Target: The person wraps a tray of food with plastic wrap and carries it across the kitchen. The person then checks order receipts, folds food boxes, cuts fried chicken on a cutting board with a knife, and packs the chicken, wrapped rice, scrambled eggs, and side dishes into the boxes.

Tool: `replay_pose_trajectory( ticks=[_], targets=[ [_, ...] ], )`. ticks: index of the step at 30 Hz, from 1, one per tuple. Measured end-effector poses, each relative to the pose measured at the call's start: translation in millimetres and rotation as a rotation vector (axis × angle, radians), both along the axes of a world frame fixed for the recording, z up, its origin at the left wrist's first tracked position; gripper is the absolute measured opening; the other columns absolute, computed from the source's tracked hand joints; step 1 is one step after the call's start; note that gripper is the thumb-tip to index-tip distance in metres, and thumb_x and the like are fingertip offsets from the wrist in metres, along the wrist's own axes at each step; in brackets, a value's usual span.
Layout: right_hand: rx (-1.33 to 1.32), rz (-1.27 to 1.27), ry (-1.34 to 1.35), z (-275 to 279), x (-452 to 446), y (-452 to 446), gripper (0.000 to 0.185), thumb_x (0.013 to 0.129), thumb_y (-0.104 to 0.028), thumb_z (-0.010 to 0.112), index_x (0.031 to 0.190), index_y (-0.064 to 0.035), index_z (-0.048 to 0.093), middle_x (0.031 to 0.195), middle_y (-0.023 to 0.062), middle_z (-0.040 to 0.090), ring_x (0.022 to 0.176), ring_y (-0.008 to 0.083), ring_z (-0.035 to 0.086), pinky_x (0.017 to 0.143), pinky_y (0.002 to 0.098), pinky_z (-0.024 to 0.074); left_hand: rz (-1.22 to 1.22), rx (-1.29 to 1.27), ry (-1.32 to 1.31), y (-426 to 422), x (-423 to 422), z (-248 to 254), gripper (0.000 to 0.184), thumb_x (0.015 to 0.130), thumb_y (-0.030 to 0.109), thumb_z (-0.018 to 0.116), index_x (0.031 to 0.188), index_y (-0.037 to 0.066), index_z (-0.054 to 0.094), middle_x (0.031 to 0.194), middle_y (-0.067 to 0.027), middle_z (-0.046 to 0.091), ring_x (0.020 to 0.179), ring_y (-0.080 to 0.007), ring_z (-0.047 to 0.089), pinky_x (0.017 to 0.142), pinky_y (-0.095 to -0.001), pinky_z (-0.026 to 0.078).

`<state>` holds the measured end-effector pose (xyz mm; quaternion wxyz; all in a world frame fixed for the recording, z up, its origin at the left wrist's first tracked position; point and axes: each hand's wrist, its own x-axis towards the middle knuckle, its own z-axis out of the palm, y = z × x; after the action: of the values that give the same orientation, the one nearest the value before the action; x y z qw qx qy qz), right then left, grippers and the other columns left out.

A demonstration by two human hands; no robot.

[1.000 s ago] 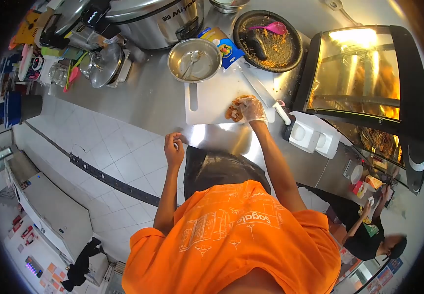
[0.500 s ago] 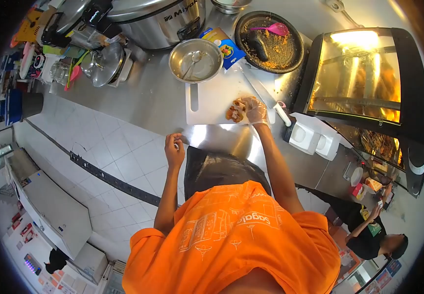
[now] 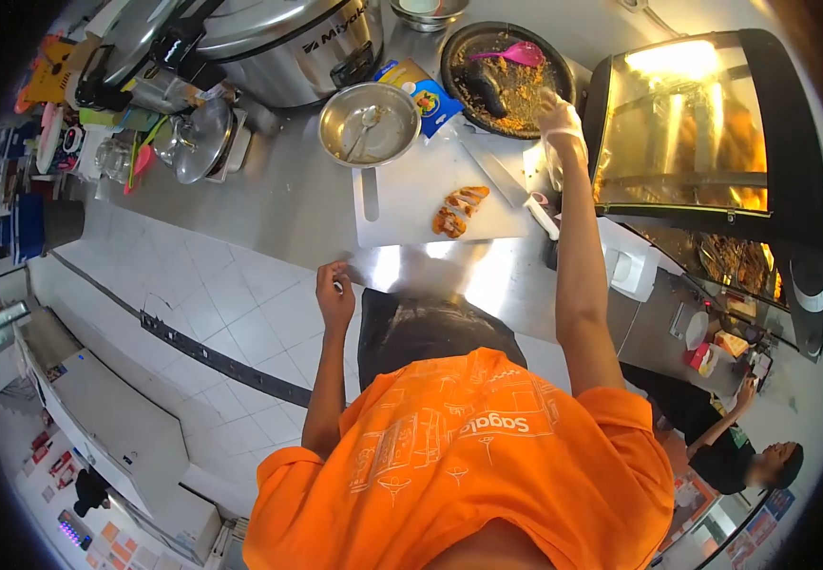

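Note:
My right hand point(image 3: 562, 128), in a clear plastic glove, is at the right rim of a dark stone mortar point(image 3: 456, 74). Blur hides whether its fingers hold anything. In the mortar lie a dark pestle point(image 3: 489, 95), a pink spoon point(image 3: 523, 53) and orange-brown crumbly paste. Sliced browned meat point(image 3: 459, 211) rests on a white cutting board point(image 3: 402, 204). Beside it lies a knife with a white handle point(image 3: 543, 217). My left hand point(image 3: 335, 293) hangs at the counter's front edge, fingers curled in, with nothing visible in them.
A steel bowl point(image 3: 371, 123) with a spoon stands behind the board, near a blue-and-yellow packet point(image 3: 426, 95). Large Miyako cooker point(image 3: 288, 47) at the back. Lit glass display warmer point(image 3: 687, 133) and open white box point(image 3: 628, 271) on the right. A person in black point(image 3: 730, 456) works at far right.
My right hand has left the sliced meat and moved up and right to the mortar's rim. The meat now lies uncovered on the board. My left hand has hardly moved.

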<state>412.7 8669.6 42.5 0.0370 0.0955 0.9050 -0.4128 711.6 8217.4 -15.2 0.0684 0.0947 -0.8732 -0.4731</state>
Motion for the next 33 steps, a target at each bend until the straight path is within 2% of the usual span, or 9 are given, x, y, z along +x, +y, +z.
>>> replay_pose_trajectory(
  ticks=[2,4,6,9,11,17,30,32,33],
  targets=[
    [0.407,0.135,-0.148,10.0,8.8,-19.1,0.038,0.090,-0.006,0.054,0.127,-0.0014,0.055,0.088,-0.0028,0.061,0.078,0.0114,0.057,0.063,0.0259,0.0455,0.022,0.001,0.016,-2.6,2.7,-0.8,0.022,0.083,-0.004,0.055,0.103,0.005,0.058,0.103,-0.0068,0.060,0.078,-0.0163,0.060,0.059,-0.0265,0.046],
    [1.314,0.762,0.045,-16.3,42.7,-63.0,0.038,0.073,-0.027,0.070,0.106,-0.0073,0.068,0.088,0.0145,0.068,0.084,0.0318,0.067,0.071,0.0419,0.0523,0.086,0.045,0.015,-2.7,8.1,-2.4,0.022,0.083,-0.006,0.052,0.101,0.003,0.060,0.099,-0.0082,0.060,0.075,-0.0178,0.059,0.057,-0.0271,0.043],
    [0.391,0.401,-0.089,8.6,114.9,-105.6,0.071,0.072,-0.041,0.077,0.128,-0.0042,0.055,0.119,0.0197,0.060,0.110,0.0292,0.058,0.095,0.0362,0.0458,0.098,0.053,-0.044,-1.4,14.4,-6.2,0.023,0.082,-0.005,0.053,0.102,0.004,0.059,0.101,-0.0070,0.060,0.077,-0.0170,0.059,0.059,-0.0271,0.045],
    [0.511,0.379,0.044,-19.6,160.4,-143.1,0.083,0.059,-0.050,0.080,0.129,-0.0122,0.056,0.116,0.0231,0.058,0.113,0.0351,0.053,0.101,0.0434,0.0399,0.057,0.025,-0.090,-0.7,19.8,-11.2,0.024,0.082,-0.004,0.054,0.103,0.006,0.060,0.102,-0.0054,0.060,0.078,-0.0164,0.059,0.063,-0.0273,0.047],
    [0.555,0.479,0.139,-7.9,172.6,-156.8,0.064,0.061,-0.034,0.075,0.121,-0.0182,0.062,0.112,0.0180,0.059,0.105,0.0326,0.056,0.087,0.0443,0.0466,0.022,0.015,-0.112,-0.9,19.6,-9.0,0.023,0.083,-0.003,0.054,0.104,0.007,0.060,0.100,-0.0051,0.060,0.078,-0.0167,0.057,0.065,-0.0272,0.046],
    [0.405,0.619,0.135,-65.5,185.5,-159.4,0.027,0.075,-0.031,0.061,0.099,-0.0181,0.066,0.109,0.0206,0.058,0.097,0.0410,0.056,0.087,0.0522,0.0441,-0.012,0.062,-0.015,-8.2,19.3,-13.3,0.025,0.085,-0.001,0.052,0.107,0.007,0.060,0.103,-0.0056,0.059,0.082,-0.0158,0.057,0.068,-0.0267,0.046],
    [-0.175,-0.266,0.033,-1.5,287.6,-46.2,0.036,0.064,-0.015,0.074,0.098,-0.0136,0.060,0.088,0.0076,0.063,0.086,0.0272,0.060,0.079,0.0373,0.0510,-0.167,0.042,-0.107,14.3,9.0,-18.2,0.022,0.084,-0.001,0.050,0.103,0.005,0.060,0.104,-0.0065,0.058,0.077,-0.0155,0.056,0.064,-0.0268,0.046],
    [0.339,-0.492,0.167,8.3,312.0,10.2,0.033,0.066,-0.016,0.076,0.096,-0.0120,0.060,0.085,0.0080,0.063,0.076,0.0233,0.060,0.068,0.0345,0.0510,-0.222,0.007,-0.060,22.9,5.9,-14.8,0.022,0.085,0.000,0.051,0.104,0.005,0.060,0.104,-0.0068,0.058,0.078,-0.0161,0.056,0.063,-0.0273,0.046],
    [0.220,-0.677,0.160,-60.6,314.5,63.5,0.020,0.073,-0.028,0.068,0.089,-0.0150,0.063,0.086,0.0112,0.064,0.082,0.0315,0.061,0.073,0.0418,0.0501,-0.207,0.009,-0.105,26.9,6.4,-19.6,0.022,0.085,0.001,0.052,0.104,0.005,0.060,0.104,-0.0069,0.058,0.079,-0.0167,0.056,0.063,-0.0270,0.046]
  ],
)
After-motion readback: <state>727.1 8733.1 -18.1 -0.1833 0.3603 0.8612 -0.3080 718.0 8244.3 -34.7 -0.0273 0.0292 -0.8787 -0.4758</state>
